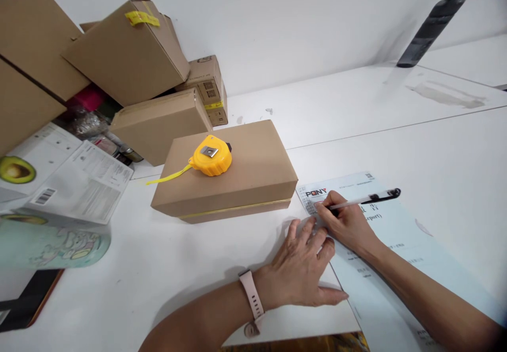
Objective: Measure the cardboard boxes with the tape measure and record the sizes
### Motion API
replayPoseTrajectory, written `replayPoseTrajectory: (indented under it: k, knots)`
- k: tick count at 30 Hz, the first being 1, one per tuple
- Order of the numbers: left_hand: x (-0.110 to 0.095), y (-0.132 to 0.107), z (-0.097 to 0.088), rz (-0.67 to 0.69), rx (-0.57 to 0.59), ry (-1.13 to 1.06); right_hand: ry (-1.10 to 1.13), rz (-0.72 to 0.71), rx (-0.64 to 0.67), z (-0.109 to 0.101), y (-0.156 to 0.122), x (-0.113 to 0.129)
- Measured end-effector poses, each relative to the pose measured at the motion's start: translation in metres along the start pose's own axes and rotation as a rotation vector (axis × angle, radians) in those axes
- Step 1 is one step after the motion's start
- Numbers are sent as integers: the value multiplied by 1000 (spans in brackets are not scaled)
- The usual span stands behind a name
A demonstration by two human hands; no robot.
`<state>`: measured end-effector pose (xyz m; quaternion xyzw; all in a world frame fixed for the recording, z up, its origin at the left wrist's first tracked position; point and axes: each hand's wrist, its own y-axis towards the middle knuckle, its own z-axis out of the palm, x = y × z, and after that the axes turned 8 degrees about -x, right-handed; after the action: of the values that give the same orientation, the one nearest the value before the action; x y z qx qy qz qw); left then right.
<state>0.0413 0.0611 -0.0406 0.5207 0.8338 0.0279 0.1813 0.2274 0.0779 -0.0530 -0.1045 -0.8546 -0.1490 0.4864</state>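
Note:
My right hand [347, 224] grips a pen [366, 199] with its tip on a pale blue printed sheet [400, 246] on the white table [396, 130]. My left hand [303, 267] lies flat with fingers spread on the sheet's left edge, a pale pink watch on its wrist. Just beyond the hands sits a closed cardboard box [253, 178] sealed with yellow tape. A yellow tape measure [211, 155] rests on top of it, a short length of tape pulled out to the left.
Several cardboard boxes [130, 51] are stacked at the back left against the wall. A white printed carton with an avocado picture [59, 178] and a pale green bottle [55, 244] lie at the left. A dark strip [433, 22] leans at the far right.

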Motion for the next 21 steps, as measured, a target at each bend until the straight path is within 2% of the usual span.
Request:
replayPoseTrajectory:
  k: [21]
  knots:
    - [0,0,-1,-5,18,-19,-61,-23,-4,-2,1,2]
